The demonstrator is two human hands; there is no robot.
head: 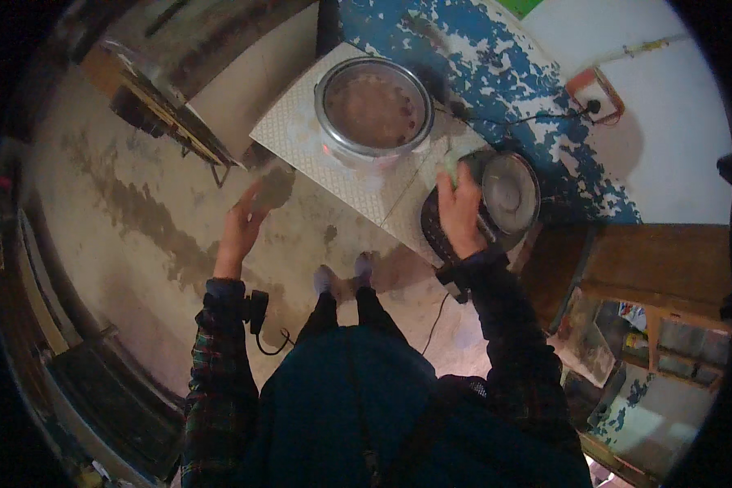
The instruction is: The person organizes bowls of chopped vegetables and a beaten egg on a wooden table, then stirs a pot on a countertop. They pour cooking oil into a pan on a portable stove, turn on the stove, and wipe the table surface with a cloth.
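My left hand (239, 222) is raised over the floor at the left, its fingers on a blurred, greyish, roundish thing (276, 186) whose kind I cannot make out. My right hand (460, 213) is above a black perforated container (434, 229) at the table's right end. Between its thumb and fingers shows a small pale green thing (451, 163), also blurred. Beside that hand lies a round glass lid (510, 194) with a metal rim. A metal-rimmed pot (322, 122) stands on the white patterned tabletop (293, 137), with brownish contents and darker bits along one side.
A cable (515, 121) runs from behind the pot to a wall socket (595, 100). Peeling blue paint covers the wall (494, 55). At the right are a brown wooden cabinet (653, 253) and shelves; a dark low piece of furniture (116, 396) stands lower left. Dark stains mark the floor (152, 226).
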